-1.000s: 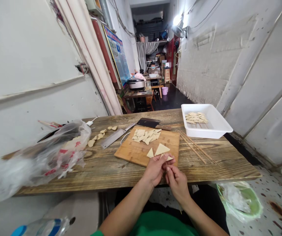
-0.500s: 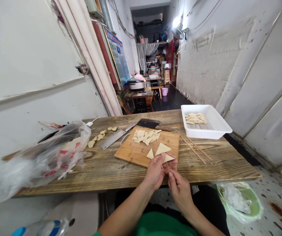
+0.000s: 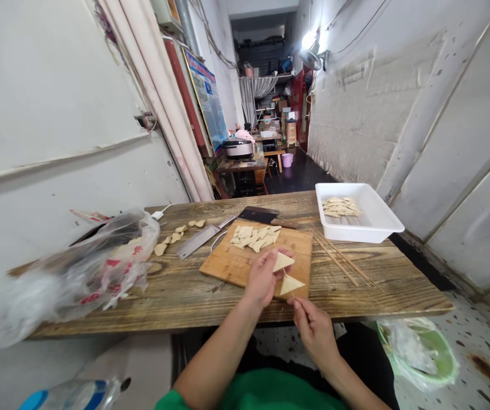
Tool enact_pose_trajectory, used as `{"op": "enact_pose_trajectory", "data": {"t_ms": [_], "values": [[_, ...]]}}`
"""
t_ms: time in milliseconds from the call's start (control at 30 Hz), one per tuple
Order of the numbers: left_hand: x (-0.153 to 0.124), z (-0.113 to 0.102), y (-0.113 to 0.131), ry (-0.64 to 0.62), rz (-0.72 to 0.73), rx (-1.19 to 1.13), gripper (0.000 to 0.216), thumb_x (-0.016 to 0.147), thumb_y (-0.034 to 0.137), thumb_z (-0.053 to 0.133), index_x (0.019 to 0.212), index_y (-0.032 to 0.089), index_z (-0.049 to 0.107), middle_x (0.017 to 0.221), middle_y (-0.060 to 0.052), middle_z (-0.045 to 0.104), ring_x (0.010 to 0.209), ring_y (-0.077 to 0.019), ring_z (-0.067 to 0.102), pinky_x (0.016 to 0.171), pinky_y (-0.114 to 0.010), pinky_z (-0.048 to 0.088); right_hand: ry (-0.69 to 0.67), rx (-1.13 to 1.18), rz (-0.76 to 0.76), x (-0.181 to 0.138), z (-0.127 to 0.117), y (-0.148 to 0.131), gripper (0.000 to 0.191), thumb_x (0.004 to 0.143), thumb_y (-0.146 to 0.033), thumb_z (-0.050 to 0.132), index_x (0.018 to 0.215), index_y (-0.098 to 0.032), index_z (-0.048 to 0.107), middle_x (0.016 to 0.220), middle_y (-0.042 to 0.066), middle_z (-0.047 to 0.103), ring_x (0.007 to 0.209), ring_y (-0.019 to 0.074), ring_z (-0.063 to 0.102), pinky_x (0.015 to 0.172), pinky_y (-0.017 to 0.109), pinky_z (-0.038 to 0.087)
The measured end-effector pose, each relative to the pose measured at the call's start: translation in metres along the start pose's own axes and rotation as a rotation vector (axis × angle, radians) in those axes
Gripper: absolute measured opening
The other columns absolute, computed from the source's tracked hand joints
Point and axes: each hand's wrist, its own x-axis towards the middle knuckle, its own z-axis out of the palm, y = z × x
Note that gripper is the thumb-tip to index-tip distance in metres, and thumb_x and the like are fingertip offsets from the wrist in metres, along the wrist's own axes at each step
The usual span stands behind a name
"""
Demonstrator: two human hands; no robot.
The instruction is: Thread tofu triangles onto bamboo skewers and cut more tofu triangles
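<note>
My right hand pinches the lower end of a thin bamboo skewer that has one pale triangular tofu piece threaded on it. My left hand is over the wooden cutting board, fingers closed on a second triangular piece at the skewer's tip. A pile of cut triangles lies at the far end of the board.
A white tray with finished pieces stands at the right rear. Loose skewers lie right of the board. Two cleavers rest behind it. A plastic bag sits left, a lined bin on the floor at right.
One triangle now sits on the skewer held by my right hand. My left hand has moved up the board and taken hold of another triangle.
</note>
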Motion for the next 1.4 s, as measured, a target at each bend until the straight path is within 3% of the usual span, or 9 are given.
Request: {"op": "enact_pose_trajectory", "data": {"t_ms": [533,667,767,833,933,1000,1100,1200,1400], "values": [[-0.002,0.002,-0.016,-0.046,-0.030,0.023,0.030,0.072,0.040,0.064,0.082,0.012,0.060,0.087,-0.008,0.065,0.074,-0.0154,0.062,0.074,-0.030,0.050,-0.002,0.012,0.035,0.001,0.002,0.004,0.032,0.090,-0.032,0.037,0.090,-0.014,0.063,0.051,-0.002,0.051,0.046,0.0120,0.050,0.048,0.021,0.040],[0.008,-0.012,-0.013,0.027,0.010,0.093,0.035,0.077,0.044,0.056,0.095,0.014,0.059,0.093,-0.009,0.066,0.083,-0.0169,0.062,0.077,-0.030,0.048,0.027,0.005,0.040,0.005,0.000,0.007,0.032,0.090,-0.033,0.038,0.090,-0.015,0.064,0.053,-0.001,0.053,0.047,0.0116,0.051,0.048,0.020,0.040],[0.021,-0.042,-0.002,0.221,0.243,0.399,0.038,0.079,0.043,0.051,0.105,0.016,0.057,0.097,-0.008,0.065,0.087,-0.0167,0.060,0.080,-0.030,0.045,0.063,0.021,0.093,0.006,-0.004,0.015,0.033,0.089,-0.036,0.039,0.092,-0.014,0.063,0.052,-0.002,0.051,0.044,0.0111,0.048,0.044,0.020,0.038],[0.026,-0.064,0.003,0.307,0.363,0.816,0.033,0.077,0.042,0.052,0.095,0.016,0.062,0.090,-0.007,0.065,0.084,-0.0179,0.059,0.080,-0.032,0.044,0.071,0.035,0.132,0.005,-0.006,0.022,0.033,0.089,-0.037,0.039,0.093,-0.014,0.062,0.051,-0.002,0.050,0.043,0.0111,0.047,0.041,0.020,0.036],[0.024,-0.082,0.002,0.307,0.401,1.371,0.031,0.076,0.044,0.052,0.085,0.017,0.065,0.083,-0.008,0.064,0.084,-0.0216,0.056,0.081,-0.036,0.040,0.070,0.048,0.168,0.004,-0.007,0.030,0.033,0.089,-0.038,0.039,0.092,-0.014,0.062,0.052,-0.002,0.051,0.044,0.0117,0.047,0.041,0.020,0.035],[0.019,-0.082,-0.005,0.350,0.397,1.593,0.034,0.073,0.049,0.055,0.084,0.017,0.065,0.087,-0.010,0.062,0.089,-0.0248,0.054,0.084,-0.038,0.036,0.069,0.041,0.169,0.003,-0.007,0.032,0.034,0.088,-0.039,0.039,0.090,-0.014,0.062,0.052,-0.001,0.052,0.045,0.0120,0.048,0.042,0.020,0.035],[0.015,-0.073,-0.016,0.416,0.362,1.752,0.042,0.065,0.054,0.061,0.086,0.017,0.063,0.094,-0.012,0.060,0.095,-0.0285,0.051,0.085,-0.041,0.033,0.059,0.014,0.154,0.003,-0.008,0.032,0.034,0.088,-0.039,0.039,0.088,-0.014,0.061,0.051,-0.002,0.051,0.044,0.0118,0.047,0.043,0.021,0.036],[0.017,-0.069,-0.020,0.381,0.339,1.789,0.039,0.065,0.049,0.063,0.088,0.017,0.063,0.095,-0.012,0.058,0.096,-0.0286,0.050,0.084,-0.040,0.034,0.054,0.006,0.154,0.002,-0.011,0.032,0.033,0.088,-0.039,0.038,0.087,-0.014,0.061,0.050,-0.003,0.049,0.043,0.0116,0.045,0.043,0.020,0.035],[0.025,-0.083,-0.006,0.077,0.323,1.694,0.028,0.071,0.021,0.057,0.098,0.016,0.064,0.101,-0.011,0.057,0.094,-0.0221,0.053,0.085,-0.031,0.038,0.018,0.033,0.176,0.000,-0.011,0.036,0.032,0.089,-0.038,0.038,0.087,-0.014,0.060,0.050,-0.003,0.047,0.045,0.0118,0.044,0.043,0.020,0.034]]}}
